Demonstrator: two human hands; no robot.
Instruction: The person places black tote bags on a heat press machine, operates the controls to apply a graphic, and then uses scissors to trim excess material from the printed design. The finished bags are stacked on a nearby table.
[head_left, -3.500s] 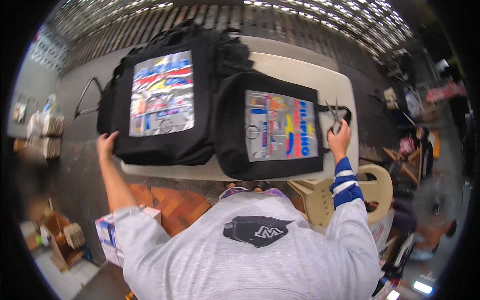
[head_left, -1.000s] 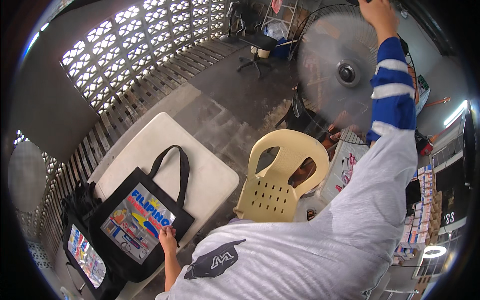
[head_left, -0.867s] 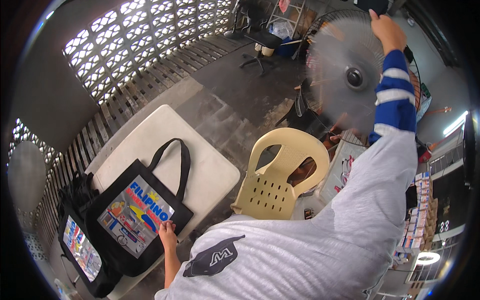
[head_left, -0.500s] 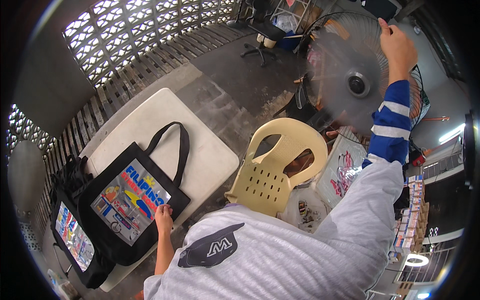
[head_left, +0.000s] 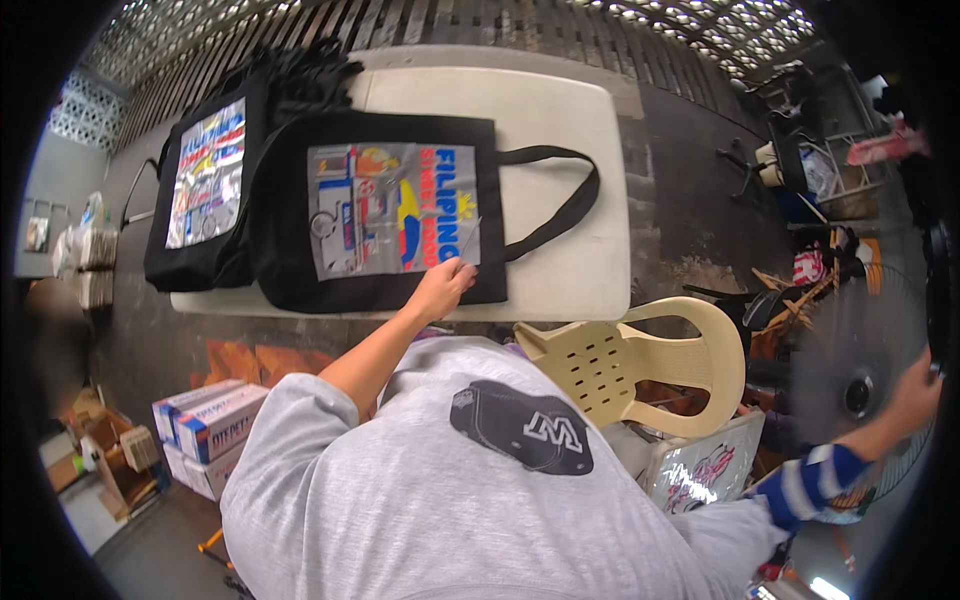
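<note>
A black tote bag (head_left: 390, 292) with a colourful printed panel lies flat on the white table, its strap loop (head_left: 556, 222) spread to the right. My left hand (head_left: 443, 289) rests at the panel's lower right corner, thumb and fingers pinched together; whatever is between them is too small to make out. Far to the right, my right arm in a blue-and-white banded sleeve stretches to a standing fan (head_left: 858, 397) with blurred, spinning blades. My right hand (head_left: 908, 398) is closed on the rim of its guard, the fingertips partly lost in the dark picture edge.
Another printed black bag (head_left: 205, 262) stands against the first, with bunched black straps behind it. The white table (head_left: 575, 300) has a cream plastic chair (head_left: 690, 365) at its near right side. Cardboard boxes (head_left: 215, 425) are stacked on the floor at left.
My view has swung round, so the bags and table now lie across the upper middle and the fan sits lower right. Both hands keep to the same places on panel and fan.
</note>
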